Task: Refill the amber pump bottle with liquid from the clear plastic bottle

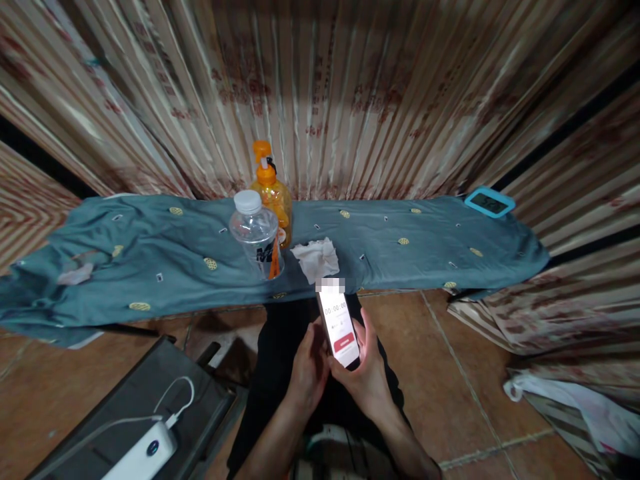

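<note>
A lit smartphone (339, 323) is held above my lap, its white screen showing 00:00:00 and a red button. My right hand (367, 370) wraps around its right side and lower end, with the thumb near the bottom of the screen. Against the phone's left edge rests my left hand (309, 363), its fingers curled and partly hidden behind the phone. Just beyond the phone, a crumpled white tissue (316, 259) lies on the blue-green cloth (380, 230) with yellow prints.
A clear plastic bottle (253, 233) with a white cap stands before an orange pump bottle (277, 200). A blue-framed digital clock (490, 202) lies at the cloth's right end. A white power bank (145, 453) with a cable sits on a dark stool (125, 393). Patterned curtains (320, 87) hang behind.
</note>
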Tool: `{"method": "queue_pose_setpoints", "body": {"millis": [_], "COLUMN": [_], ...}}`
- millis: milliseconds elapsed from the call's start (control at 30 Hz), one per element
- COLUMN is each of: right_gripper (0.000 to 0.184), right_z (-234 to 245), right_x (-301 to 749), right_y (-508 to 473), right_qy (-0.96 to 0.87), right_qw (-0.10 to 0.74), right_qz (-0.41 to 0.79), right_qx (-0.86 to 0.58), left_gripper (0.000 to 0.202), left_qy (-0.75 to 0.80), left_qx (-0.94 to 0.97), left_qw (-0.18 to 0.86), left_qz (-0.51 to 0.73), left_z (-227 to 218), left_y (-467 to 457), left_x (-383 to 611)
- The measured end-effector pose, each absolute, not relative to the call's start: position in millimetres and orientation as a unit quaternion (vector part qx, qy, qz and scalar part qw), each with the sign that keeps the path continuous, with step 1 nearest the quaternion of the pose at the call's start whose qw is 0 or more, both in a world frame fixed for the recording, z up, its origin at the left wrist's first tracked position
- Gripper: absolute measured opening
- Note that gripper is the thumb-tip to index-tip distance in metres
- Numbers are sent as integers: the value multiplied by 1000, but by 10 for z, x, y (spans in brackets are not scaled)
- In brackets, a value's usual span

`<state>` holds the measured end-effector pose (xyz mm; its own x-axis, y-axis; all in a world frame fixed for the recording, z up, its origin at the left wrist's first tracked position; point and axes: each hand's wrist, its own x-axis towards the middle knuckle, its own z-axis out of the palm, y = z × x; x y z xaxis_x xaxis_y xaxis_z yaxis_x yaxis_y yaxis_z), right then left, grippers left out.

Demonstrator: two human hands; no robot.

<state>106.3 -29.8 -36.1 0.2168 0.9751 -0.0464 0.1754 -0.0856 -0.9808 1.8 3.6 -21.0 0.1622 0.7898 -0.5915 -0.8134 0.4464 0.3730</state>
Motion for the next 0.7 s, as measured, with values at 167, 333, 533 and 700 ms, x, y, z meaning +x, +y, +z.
{"method": "queue_pose_setpoints", "body": {"millis": [167,333,533,700], "right_gripper": [106,105,110,108], "right_z": [-360,-384,-440,-413], "right_x": [1088,1164,1413,1636], "right_y": [-272,-191,-31,126], "right_qy": [-476,-472,-465,-460], "right_qw": [483,482,460,437], "right_qz": [407,390,348,302], "right_qx": [-612,-627,-672,-711], "left_gripper": [44,51,39,36], "left_qy": [359,369,397,419], "left_qx": [29,36,19,23], "left_qw": [766,777,769,764], "left_qz": [532,509,500,491], "left_z": [-291,-380,-468,-557], "left_y": [28,44,77,79], "left_x": [14,-52,-135,-163]}}
